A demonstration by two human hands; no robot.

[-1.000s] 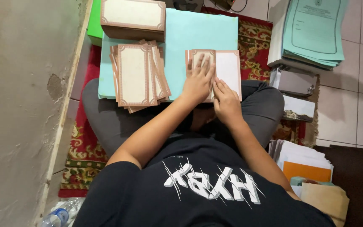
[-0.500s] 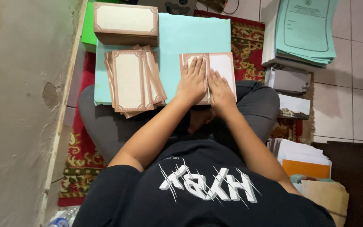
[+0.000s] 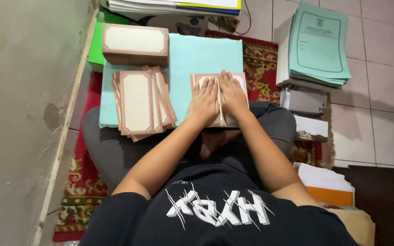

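A cream card with a brown ornate border [image 3: 241, 81] lies on a teal board [image 3: 206, 57] across my lap. My left hand [image 3: 204, 102] and my right hand [image 3: 233, 96] lie flat on this card, side by side, fingers stretched out and pressing down. They cover most of it and grip nothing. A fanned pile of the same bordered cards [image 3: 138, 102] rests on the board to the left of my left hand. Farther off sits a thick squared stack of such cards [image 3: 135, 43].
A grey wall [image 3: 23, 114] runs along the left. A patterned red rug [image 3: 263, 64] lies under the board. On the tiled floor at right are a pile of teal folders [image 3: 318, 43], paper bundles [image 3: 304, 102] and an orange-edged stack [image 3: 327, 187]. More papers [image 3: 174, 5] lie at the top.
My right hand has slid up beside my left, so both palms now lie level on the card. The view has shifted slightly down and to the right.
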